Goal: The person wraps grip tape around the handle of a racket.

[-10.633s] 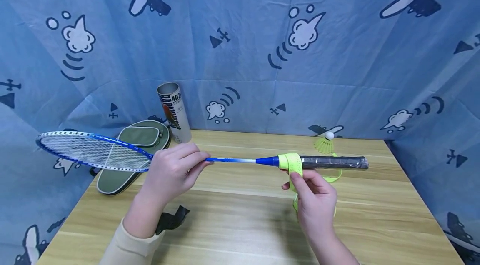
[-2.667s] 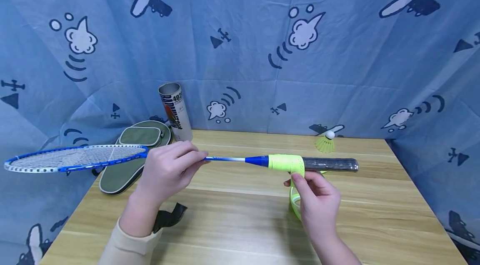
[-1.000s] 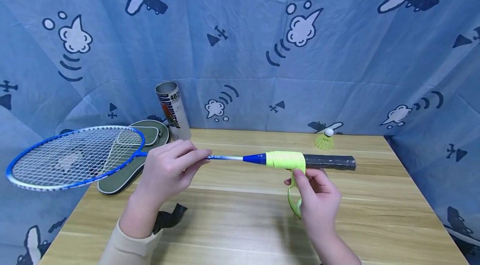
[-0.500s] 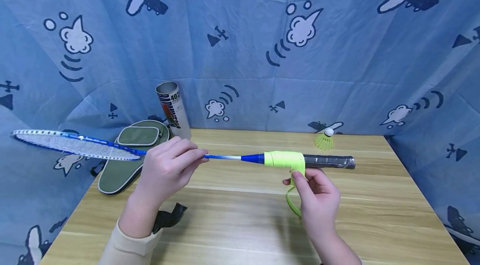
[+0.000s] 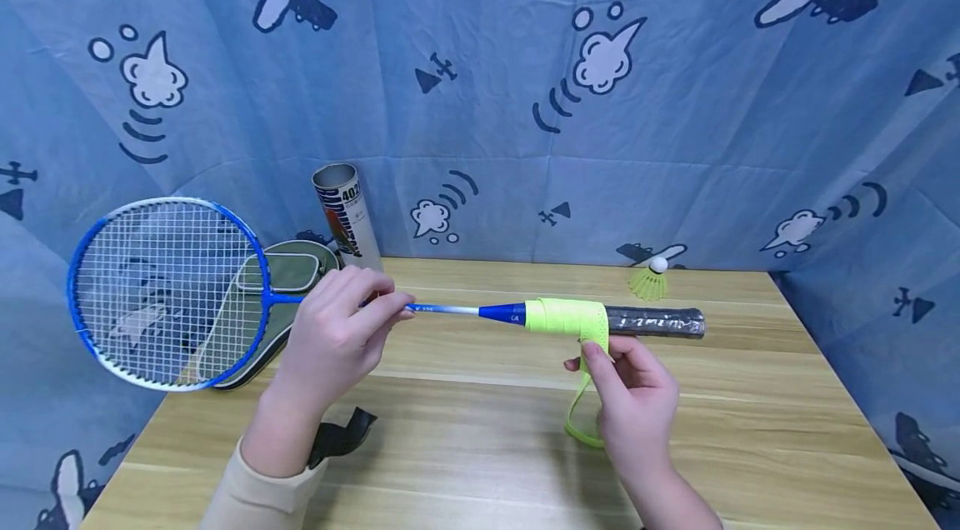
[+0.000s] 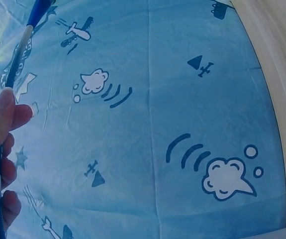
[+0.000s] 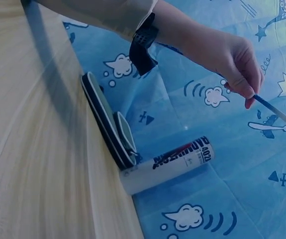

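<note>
My right hand (image 5: 639,397) had its fingers pinching the tape (image 5: 595,357) just below the handle (image 5: 655,322), which ran left to right, bare black end rightmost; my left hand (image 5: 339,330), farther left of the handle, pinched the shaft (image 5: 459,310).

Plain cream left sleeve (image 5: 251,511), black strap (image 5: 342,437) with loose end at the cuff (image 5: 273,480)

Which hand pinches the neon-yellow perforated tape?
The right hand pinches the neon-yellow tape; the left hand holds the slim blue-and-white racket shaft.
</note>
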Available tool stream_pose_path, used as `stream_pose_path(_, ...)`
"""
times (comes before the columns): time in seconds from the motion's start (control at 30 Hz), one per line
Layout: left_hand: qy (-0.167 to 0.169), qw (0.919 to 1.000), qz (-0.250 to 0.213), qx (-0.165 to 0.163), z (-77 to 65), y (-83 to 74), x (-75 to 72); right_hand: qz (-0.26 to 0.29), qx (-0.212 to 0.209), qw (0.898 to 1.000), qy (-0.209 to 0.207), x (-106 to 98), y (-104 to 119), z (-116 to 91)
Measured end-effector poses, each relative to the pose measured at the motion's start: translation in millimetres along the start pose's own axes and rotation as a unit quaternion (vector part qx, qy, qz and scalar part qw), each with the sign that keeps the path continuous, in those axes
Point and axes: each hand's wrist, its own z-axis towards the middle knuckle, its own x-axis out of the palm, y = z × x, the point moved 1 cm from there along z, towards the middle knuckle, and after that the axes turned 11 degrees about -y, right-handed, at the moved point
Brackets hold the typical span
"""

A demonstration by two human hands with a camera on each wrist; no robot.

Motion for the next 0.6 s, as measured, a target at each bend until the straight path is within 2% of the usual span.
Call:
stream_pose_path(0.23, 0.013, 0.9998, -0.014, -0.01, -1.7, 0.3, -3.9, -0.031, 0.001, 0.999, -0.03, 1.0, 0.5, 0.1)
stream_pose_path(0.43, 0.003, 0.9996, -0.029, -0.007, -1.5, 2.8, -6.4, -0.024, -0.001, 0.999, -0.025, 2.3, 0.8, -0.9)
stream_pose_path(0.57, -0.001, 0.9995, -0.031, 0.0, -1.0, 2.8, -5.9, -0.043, 0.009, 0.999, -0.016, 2.2, 2.8, -1.8)
stream_pose_path(0.6, -0.002, 0.9996, -0.03, 0.002, -1.1, 2.7, -5.6, -0.032, 0.009, 0.999, -0.01, 2.4, 3.1, -1.9)
